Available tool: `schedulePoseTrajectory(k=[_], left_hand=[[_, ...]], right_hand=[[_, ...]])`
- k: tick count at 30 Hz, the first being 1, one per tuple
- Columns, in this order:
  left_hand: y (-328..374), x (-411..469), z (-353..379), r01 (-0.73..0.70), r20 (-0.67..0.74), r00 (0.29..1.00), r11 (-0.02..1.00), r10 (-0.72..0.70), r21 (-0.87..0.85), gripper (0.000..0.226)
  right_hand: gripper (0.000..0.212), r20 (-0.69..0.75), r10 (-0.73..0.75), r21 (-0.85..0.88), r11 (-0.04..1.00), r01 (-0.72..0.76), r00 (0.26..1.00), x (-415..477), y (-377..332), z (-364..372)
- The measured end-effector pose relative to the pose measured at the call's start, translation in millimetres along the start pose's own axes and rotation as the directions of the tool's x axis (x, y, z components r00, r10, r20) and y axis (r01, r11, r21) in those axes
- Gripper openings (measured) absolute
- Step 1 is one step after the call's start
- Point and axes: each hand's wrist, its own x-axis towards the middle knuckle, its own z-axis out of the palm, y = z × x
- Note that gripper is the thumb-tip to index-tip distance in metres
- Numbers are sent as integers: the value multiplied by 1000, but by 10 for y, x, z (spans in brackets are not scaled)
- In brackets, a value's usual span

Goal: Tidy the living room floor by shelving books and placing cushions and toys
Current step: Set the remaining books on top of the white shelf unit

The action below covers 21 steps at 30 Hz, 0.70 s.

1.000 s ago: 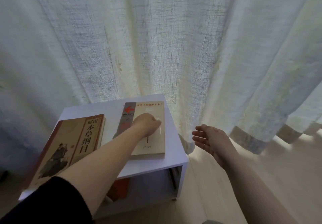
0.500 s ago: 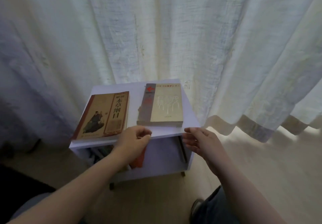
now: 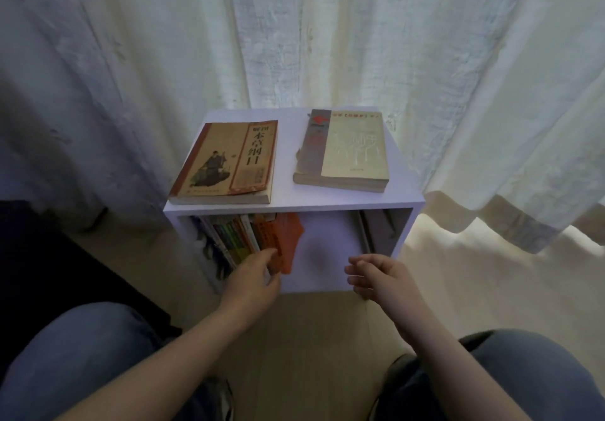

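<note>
Left hand (image 3: 252, 278), centre frame: thumb and fingers at the lower edge of the orange book (image 3: 289, 243) leaning inside the white shelf (image 3: 284, 171); whether they pinch it cannot be told; right hand (image 3: 376, 274) loosely curled, empty, right of centre; tan book (image 3: 226, 161) and grey-spined book (image 3: 343, 152) lie flat on top; risk: tugging the orange book unsupported slumps the leaning row (image 3: 234, 240)

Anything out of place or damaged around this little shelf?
Two books lie flat on top of the white shelf instead of standing inside: the brown book and the beige book, whose grey spine edge looks frayed. Inside, the orange book leans askew, jutting forward beside the left hand.
</note>
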Motion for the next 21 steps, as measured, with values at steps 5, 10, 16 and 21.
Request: schedulePoseTrajectory(k=[5,10,16,21], left_hand=[[-161,322,138,-70,4,998,980,70,184,47],[-283,647,365,-89,37,996,942,81,324,64],[-468,855,545,-49,63,998,926,27,374,84],[-513,930,587,-54,55,998,911,34,408,85]], right_hand=[[17,-1,-8,-89,996,8,1000,154,167,81],[16,8,-50,-196,979,51,999,305,209,170],[15,28,-10,-235,972,16,1000,349,287,190],[15,8,39,-219,975,-36,999,345,320,157]])
